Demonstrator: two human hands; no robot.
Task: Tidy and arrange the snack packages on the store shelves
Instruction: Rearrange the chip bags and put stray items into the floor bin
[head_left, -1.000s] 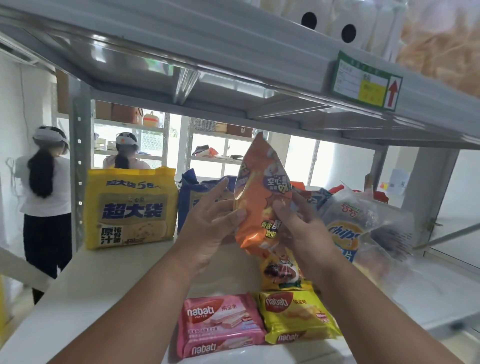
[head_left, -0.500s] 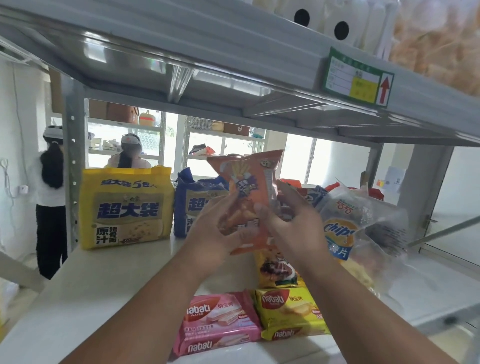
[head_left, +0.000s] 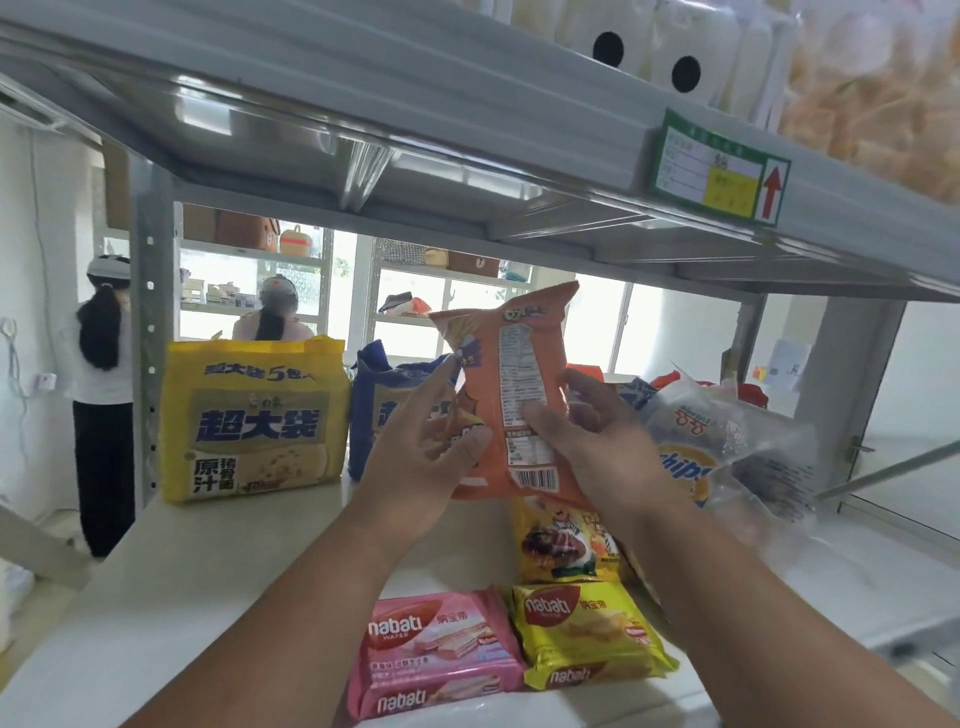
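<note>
A green-framed price label (head_left: 719, 167) with a yellow panel and red arrow is fixed to the front edge of the upper shelf. Well below it to the left, beyond the grey upright post (head_left: 150, 338), two people (head_left: 101, 384) (head_left: 272, 317) stand facing away toward far racks (head_left: 249, 280) before bright windows.

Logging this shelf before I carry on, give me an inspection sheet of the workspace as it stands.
Surface: white shelf, bare at left.
Job's things: orange snack bag held up, back label and barcode facing camera; pink wafer pack and yellow wafer pack flat at front; yellow noodle pack standing.
Clutter: clear cookie bag slumped at right.
Grippers: left hand and right hand both grip the orange bag.
Cables: white cord on left wall.
Surroundings: two people beyond, backs turned.
</note>
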